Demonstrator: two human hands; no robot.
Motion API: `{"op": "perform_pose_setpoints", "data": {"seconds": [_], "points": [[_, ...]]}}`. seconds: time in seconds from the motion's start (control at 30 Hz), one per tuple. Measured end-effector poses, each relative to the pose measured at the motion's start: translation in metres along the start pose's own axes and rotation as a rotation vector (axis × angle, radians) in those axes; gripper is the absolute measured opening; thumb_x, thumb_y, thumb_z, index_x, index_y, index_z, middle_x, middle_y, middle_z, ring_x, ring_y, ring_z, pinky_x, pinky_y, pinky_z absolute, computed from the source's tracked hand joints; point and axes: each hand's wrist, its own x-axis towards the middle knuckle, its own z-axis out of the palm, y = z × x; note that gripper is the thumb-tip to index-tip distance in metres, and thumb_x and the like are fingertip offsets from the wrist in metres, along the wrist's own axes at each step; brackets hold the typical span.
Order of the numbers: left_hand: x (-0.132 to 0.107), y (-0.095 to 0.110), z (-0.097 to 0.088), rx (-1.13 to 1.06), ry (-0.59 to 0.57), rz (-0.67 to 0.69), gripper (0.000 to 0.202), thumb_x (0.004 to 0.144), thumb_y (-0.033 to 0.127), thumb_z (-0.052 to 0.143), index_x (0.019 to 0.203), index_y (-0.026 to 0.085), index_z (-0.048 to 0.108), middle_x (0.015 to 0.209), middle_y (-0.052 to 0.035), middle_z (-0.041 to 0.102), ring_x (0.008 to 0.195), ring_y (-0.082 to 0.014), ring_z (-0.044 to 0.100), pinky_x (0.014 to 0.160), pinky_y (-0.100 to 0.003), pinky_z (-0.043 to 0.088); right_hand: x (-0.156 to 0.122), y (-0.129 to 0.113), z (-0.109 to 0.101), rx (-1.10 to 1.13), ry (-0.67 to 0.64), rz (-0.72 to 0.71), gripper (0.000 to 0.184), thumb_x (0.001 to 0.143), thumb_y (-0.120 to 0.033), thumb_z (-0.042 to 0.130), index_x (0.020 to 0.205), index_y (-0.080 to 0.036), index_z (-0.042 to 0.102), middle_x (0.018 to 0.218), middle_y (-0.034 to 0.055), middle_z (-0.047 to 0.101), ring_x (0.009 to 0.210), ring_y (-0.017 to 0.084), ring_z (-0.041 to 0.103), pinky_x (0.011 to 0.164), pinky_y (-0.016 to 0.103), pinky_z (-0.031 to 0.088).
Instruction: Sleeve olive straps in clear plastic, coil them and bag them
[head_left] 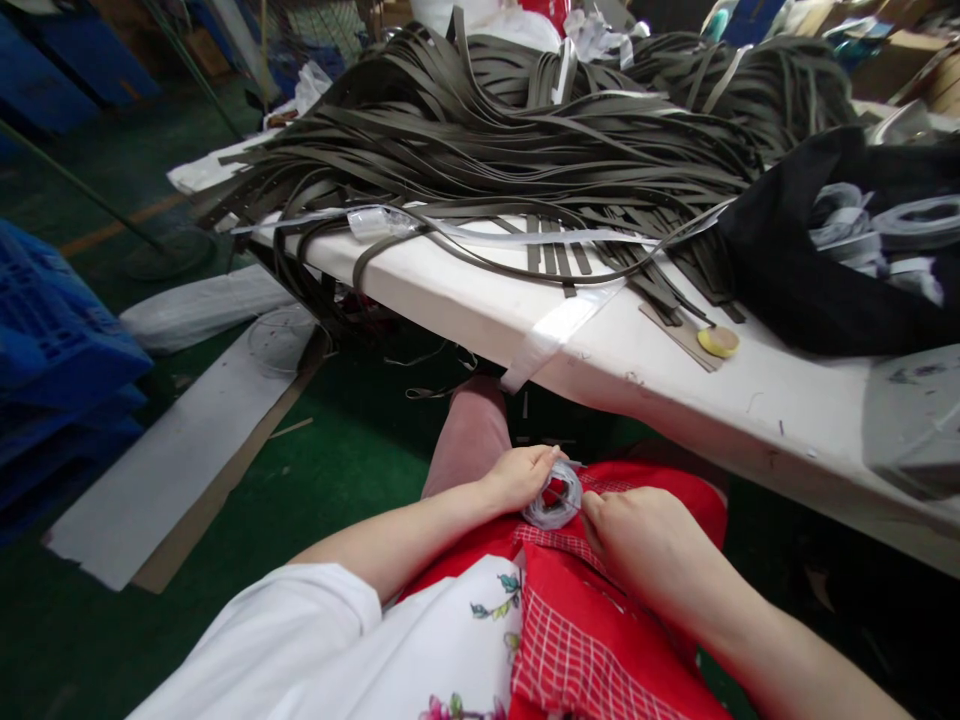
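Observation:
My left hand (519, 477) is closed around a small roll of clear tape (556, 500) that rests on my lap, over a red apron (592, 620). My right hand (645, 545) sits just right of the roll, its fingers curled toward the roll's edge; what they pinch is hidden. Both hands are below the front edge of a white table (750, 400). On the table lies a big heap of dark olive straps (487, 130), some hanging over the left end.
A small yellow tape roll (718, 341) lies near the table's front. A black cloth with grey tape rolls (847, 250) fills the right side. Blue plastic crates (52, 370) stand on the green floor at left, beside white sheets (180, 450).

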Motion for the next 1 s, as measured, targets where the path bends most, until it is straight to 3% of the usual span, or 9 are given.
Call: {"op": "perform_pose_setpoints", "data": {"seconds": [0.1, 0.23, 0.3, 0.4, 0.47, 0.6, 0.73, 0.83, 1.0], "points": [[0.0, 0.003, 0.001, -0.004, -0.001, 0.014, 0.05, 0.098, 0.047, 0.031, 0.107, 0.019, 0.072, 0.101, -0.0051, 0.076, 0.097, -0.0215, 0.069, 0.087, -0.029, 0.05, 0.005, -0.011, 0.007, -0.001, -0.042, 0.091, 0.022, 0.092, -0.013, 0.047, 0.092, -0.015, 0.069, 0.072, 0.0102, 0.074, 0.063, 0.024, 0.072, 0.049, 0.028, 0.037], [0.0, 0.003, 0.005, -0.074, -0.028, 0.003, 0.051, 0.098, 0.048, 0.031, 0.109, 0.018, 0.071, 0.08, -0.0039, 0.075, 0.071, -0.0194, 0.068, 0.075, -0.03, 0.052, 0.027, -0.01, 0.023, 0.035, -0.003, 0.138, 0.023, 0.093, -0.016, 0.046, 0.091, -0.015, 0.069, 0.077, 0.0114, 0.075, 0.066, 0.025, 0.073, 0.052, 0.027, 0.039], [0.001, 0.001, 0.005, -0.134, -0.018, 0.041, 0.048, 0.097, 0.045, 0.034, 0.107, 0.016, 0.072, 0.083, -0.0048, 0.075, 0.075, -0.0193, 0.068, 0.076, -0.029, 0.051, 0.036, -0.001, 0.028, 0.086, 0.043, 0.173, 0.022, 0.093, -0.023, 0.049, 0.092, -0.016, 0.07, 0.08, 0.011, 0.076, 0.068, 0.025, 0.072, 0.054, 0.028, 0.04], [0.004, -0.001, 0.003, -0.178, -0.003, 0.087, 0.041, 0.094, 0.039, 0.041, 0.099, 0.014, 0.074, 0.095, -0.0069, 0.075, 0.089, -0.0203, 0.067, 0.081, -0.028, 0.05, 0.038, 0.02, 0.029, 0.321, 0.097, 0.172, 0.016, 0.088, -0.032, 0.059, 0.087, -0.021, 0.071, 0.078, 0.0059, 0.076, 0.069, 0.022, 0.07, 0.057, 0.027, 0.041], [0.005, 0.0, -0.001, -0.182, -0.018, 0.1, 0.039, 0.093, 0.037, 0.043, 0.097, 0.014, 0.074, 0.094, -0.0069, 0.075, 0.089, -0.0203, 0.066, 0.08, -0.028, 0.049, 0.036, 0.036, 0.029, 0.556, 0.139, 0.124, 0.015, 0.087, -0.033, 0.061, 0.081, -0.023, 0.071, 0.077, 0.002, 0.075, 0.068, 0.019, 0.067, 0.06, 0.026, 0.043], [0.006, 0.004, -0.001, -0.147, -0.026, 0.14, 0.034, 0.09, 0.034, 0.046, 0.078, 0.014, 0.07, 0.08, -0.0039, 0.07, 0.077, -0.0176, 0.061, 0.07, -0.026, 0.047, 0.04, 0.055, 0.042, 0.851, 0.293, 0.107, 0.019, 0.087, -0.034, 0.06, 0.077, -0.021, 0.071, 0.079, 0.0018, 0.074, 0.072, 0.018, 0.066, 0.067, 0.027, 0.047], [-0.006, 0.007, 0.009, -0.119, -0.09, 0.138, 0.036, 0.09, 0.032, 0.043, 0.064, 0.015, 0.06, 0.063, -0.0002, 0.058, 0.062, -0.0137, 0.053, 0.059, -0.023, 0.041, 0.052, 0.052, 0.068, 1.047, 0.359, 0.178, 0.02, 0.083, -0.034, 0.063, 0.072, -0.019, 0.07, 0.07, 0.0021, 0.07, 0.065, 0.017, 0.062, 0.061, 0.027, 0.046], [-0.014, 0.012, 0.012, -0.045, -0.034, 0.253, 0.037, 0.093, 0.037, 0.044, 0.069, 0.015, 0.061, 0.068, -0.0007, 0.06, 0.067, -0.014, 0.055, 0.066, -0.024, 0.044, 0.053, 0.046, 0.077, 1.143, 0.392, 0.162, 0.021, 0.083, -0.034, 0.063, 0.071, -0.018, 0.069, 0.07, 0.002, 0.069, 0.066, 0.017, 0.062, 0.063, 0.027, 0.047], [-0.003, 0.029, -0.004, 0.108, 0.025, 0.493, 0.03, 0.094, 0.035, 0.049, 0.077, 0.017, 0.065, 0.087, -0.0062, 0.067, 0.085, -0.0173, 0.062, 0.082, -0.027, 0.049, 0.048, 0.051, 0.065, 1.15, 0.592, 0.204, 0.022, 0.082, -0.039, 0.067, 0.075, -0.019, 0.07, 0.076, 0.0034, 0.069, 0.07, 0.018, 0.062, 0.066, 0.029, 0.048]]}}
